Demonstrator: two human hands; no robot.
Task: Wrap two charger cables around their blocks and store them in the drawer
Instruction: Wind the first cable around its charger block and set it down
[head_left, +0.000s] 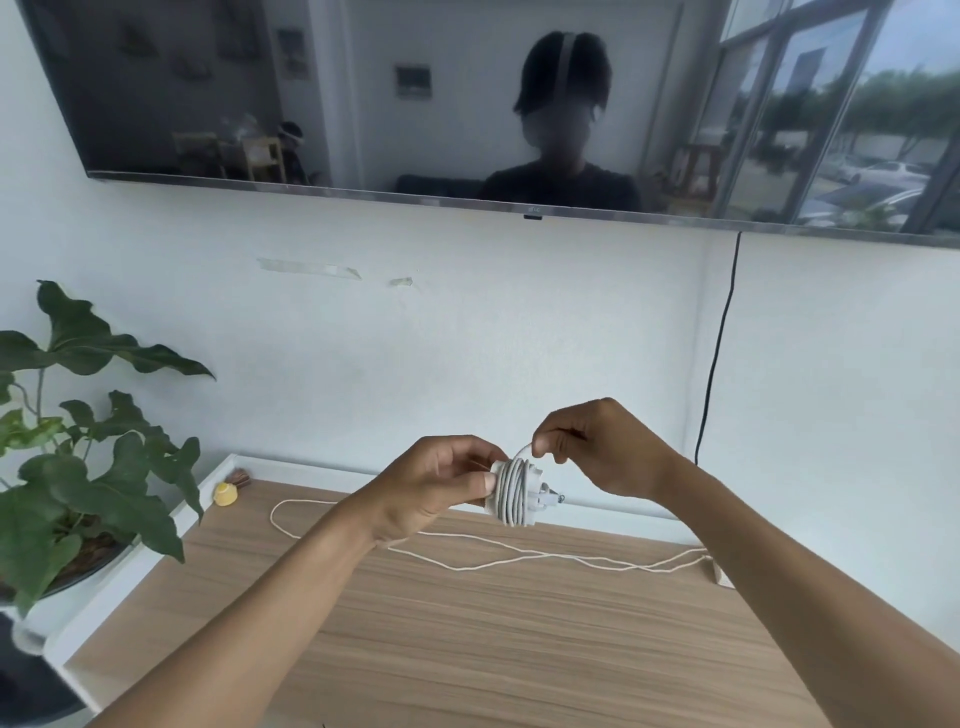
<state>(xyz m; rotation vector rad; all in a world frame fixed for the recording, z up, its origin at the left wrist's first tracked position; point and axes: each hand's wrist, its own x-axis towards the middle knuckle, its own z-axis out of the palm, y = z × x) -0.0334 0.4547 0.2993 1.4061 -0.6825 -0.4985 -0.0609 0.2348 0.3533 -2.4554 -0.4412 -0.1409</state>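
- The right hand (597, 447) pinches the last short tail of cable above the charger block (514, 491); if that pinch slips, the coils may spring loose.
- The left hand (436, 483) grips the block, held in the air above the wooden top (467, 634).
- The block is white, tightly wound with several turns.
- A 2nd cable (519, 553) lies loose on the top, unwound.

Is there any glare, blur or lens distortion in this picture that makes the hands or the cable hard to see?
Head view: the television mirrors the room and bright windows; its edge bows from the wide lens; even daylight, faint shadows; both hands, left hand, right hand, and the wrapped charger stay sharp.
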